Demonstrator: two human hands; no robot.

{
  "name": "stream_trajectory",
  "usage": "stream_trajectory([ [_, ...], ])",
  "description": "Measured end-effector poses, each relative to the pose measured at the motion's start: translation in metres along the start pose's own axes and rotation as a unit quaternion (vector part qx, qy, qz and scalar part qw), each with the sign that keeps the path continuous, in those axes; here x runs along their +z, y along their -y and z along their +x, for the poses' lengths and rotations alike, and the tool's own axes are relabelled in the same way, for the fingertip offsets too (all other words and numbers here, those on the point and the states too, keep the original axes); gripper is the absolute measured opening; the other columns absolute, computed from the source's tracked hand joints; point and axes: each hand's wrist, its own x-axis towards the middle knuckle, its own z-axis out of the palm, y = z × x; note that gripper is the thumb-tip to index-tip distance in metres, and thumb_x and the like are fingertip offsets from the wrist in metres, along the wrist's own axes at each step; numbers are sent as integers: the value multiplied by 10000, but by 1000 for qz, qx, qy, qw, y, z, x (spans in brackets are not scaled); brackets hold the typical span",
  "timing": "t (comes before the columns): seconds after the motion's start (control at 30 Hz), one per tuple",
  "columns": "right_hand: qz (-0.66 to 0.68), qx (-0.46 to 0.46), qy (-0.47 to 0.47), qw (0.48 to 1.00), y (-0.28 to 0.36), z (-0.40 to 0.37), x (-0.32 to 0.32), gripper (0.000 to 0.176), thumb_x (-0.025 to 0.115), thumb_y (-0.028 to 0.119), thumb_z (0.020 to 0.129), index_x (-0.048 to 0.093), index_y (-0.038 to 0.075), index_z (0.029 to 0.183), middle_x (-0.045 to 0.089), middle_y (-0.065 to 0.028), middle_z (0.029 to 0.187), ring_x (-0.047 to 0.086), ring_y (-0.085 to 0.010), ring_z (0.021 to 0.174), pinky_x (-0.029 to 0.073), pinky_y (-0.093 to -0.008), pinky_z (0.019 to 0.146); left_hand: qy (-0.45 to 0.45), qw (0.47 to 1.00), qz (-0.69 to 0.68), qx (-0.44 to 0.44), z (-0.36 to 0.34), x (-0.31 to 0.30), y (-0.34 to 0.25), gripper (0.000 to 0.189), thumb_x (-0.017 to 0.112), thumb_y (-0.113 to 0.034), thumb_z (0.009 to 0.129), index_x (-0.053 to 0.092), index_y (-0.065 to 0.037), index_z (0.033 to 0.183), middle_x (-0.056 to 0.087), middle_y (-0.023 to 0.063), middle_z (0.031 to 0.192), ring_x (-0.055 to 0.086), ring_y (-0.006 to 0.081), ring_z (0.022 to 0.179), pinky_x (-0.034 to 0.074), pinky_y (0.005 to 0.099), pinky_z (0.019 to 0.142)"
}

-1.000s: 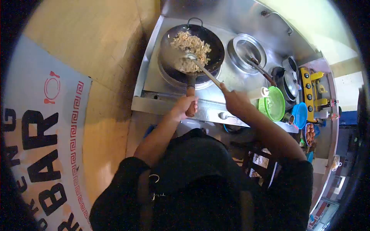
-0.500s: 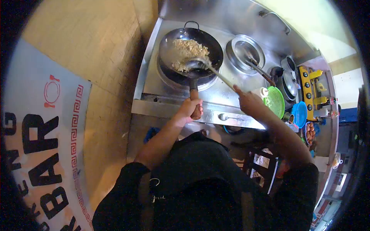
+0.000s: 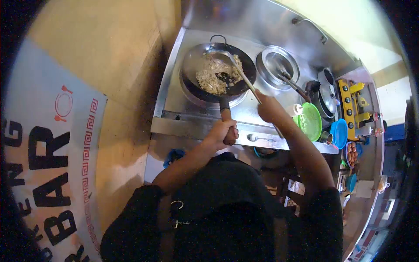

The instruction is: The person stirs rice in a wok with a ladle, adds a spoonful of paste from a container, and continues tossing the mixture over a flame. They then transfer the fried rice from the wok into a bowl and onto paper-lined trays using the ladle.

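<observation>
The steel desk (image 3: 251, 114) carries a dark wok (image 3: 194, 65), which holds a loose spread of browned rice (image 3: 211, 76) lying beyond the fingers of both hands, touched by neither. A long ladle (image 3: 248, 82) slants from the wok back through the right hand (image 3: 271, 109), whose fingers are closed around it. The left hand (image 3: 221, 134) has its fingers wrapped about the wok's wooden handle (image 3: 225, 114).

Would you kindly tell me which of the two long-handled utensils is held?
The pale-handled metal ladle: the right hand grips it, head inside the black metal wok; the brown-handled utensil lies unheld across the round silver pan.
</observation>
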Motion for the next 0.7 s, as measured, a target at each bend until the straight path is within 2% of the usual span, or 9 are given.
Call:
stream_trajectory([
  [0.13,3,-37,20,999,22,65,41,603,450,16,745,341,11,1338,604,-284,819,602,-422,739,473,-478,688,17,1000,15,-12,23,-16,-12,85,577,-69,773,504,-45,737,506,65,580,516,172,493,461,308,475],
  [0.17,22,-82,20,996,37,48,38,622,467,15,743,317,11,1347,603,-280,791,606,-404,728,478,-476,662,18,999,-33,-7,27,-22,-8,89,566,-73,782,505,-45,723,507,64,579,514,169,486,460,302,480],
  [0.2,-38,-48,101,993,60,19,17,677,491,26,747,253,36,1381,609,-271,789,612,-399,746,483,-467,667,15,999,-31,-7,26,-25,-14,89,566,-73,782,505,-45,723,507,64,579,514,169,486,460,302,480],
  [0.3,-136,-40,161,977,79,-72,-27,721,543,87,773,184,-4,1392,613,-249,746,631,-374,687,496,-462,624,43,998,41,6,35,-56,-13,112,570,-106,798,514,-42,724,528,62,615,545,179,555,466,309,512],
  [0.43,-192,-73,97,974,35,-72,-16,690,533,91,765,229,-33,1372,607,-232,704,618,-360,621,481,-465,548,14,998,63,-21,-52,14,-14,111,573,-112,801,518,-45,733,533,59,628,552,168,577,464,296,515],
  [0.53,-110,-52,209,970,53,-78,-67,673,503,56,768,229,-27,1377,594,-241,689,616,-363,635,468,-464,542,52,994,98,-10,-82,13,-28,177,532,-180,863,517,-43,752,522,33,622,520,123,528,488,308,510],
  [0.6,-182,-68,239,951,52,-120,-76,652,499,44,774,243,-25,1369,599,-241,708,609,-381,641,477,-472,560,94,984,-118,-97,-112,10,-58,191,516,-182,873,524,-35,751,521,28,623,510,117,523,461,285,492],
  [0.67,-179,-90,260,945,66,-134,-70,659,505,61,782,230,-24,1375,602,-251,747,605,-400,662,488,-482,607,131,986,-71,-81,-113,-5,-33,149,519,-167,867,542,-35,803,528,42,635,527,126,548,458,266,545],
  [0.7,-148,-83,230,958,65,-126,-59,665,498,55,780,220,-28,1378,601,-261,766,604,-406,671,491,-483,623,136,972,185,52,-121,-2,-16,160,508,-184,874,543,-45,804,521,38,632,517,127,546,448,261,570],
])
